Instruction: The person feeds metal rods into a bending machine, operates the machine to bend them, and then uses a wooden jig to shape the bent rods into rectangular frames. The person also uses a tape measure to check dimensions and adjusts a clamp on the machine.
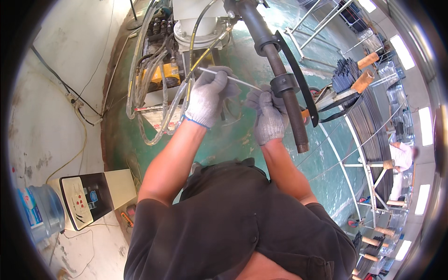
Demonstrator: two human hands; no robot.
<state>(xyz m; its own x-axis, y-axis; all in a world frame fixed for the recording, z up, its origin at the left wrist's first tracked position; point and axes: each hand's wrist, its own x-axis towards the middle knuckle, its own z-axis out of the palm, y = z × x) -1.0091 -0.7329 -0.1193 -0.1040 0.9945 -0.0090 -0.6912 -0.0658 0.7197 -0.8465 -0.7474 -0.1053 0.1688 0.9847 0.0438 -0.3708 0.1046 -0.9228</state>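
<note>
My left hand, in a pale knit work glove, is closed around a thin silver metal rod. The rod slants across to my right hand, gloved the same way, whose thumb and fingers close at its far end; the tip is hidden there. Right beside those fingers is a dark round collar on a long dark steel shaft. Whether the rod enters the collar cannot be seen. Higher on the shaft sits a second collar, and a flat black curved strip runs alongside.
Hoses and a yellow machine part stand at the far left, beside a white machine column. A water dispenser is at the left wall. Racks of dark rods line the right, where another person is seen.
</note>
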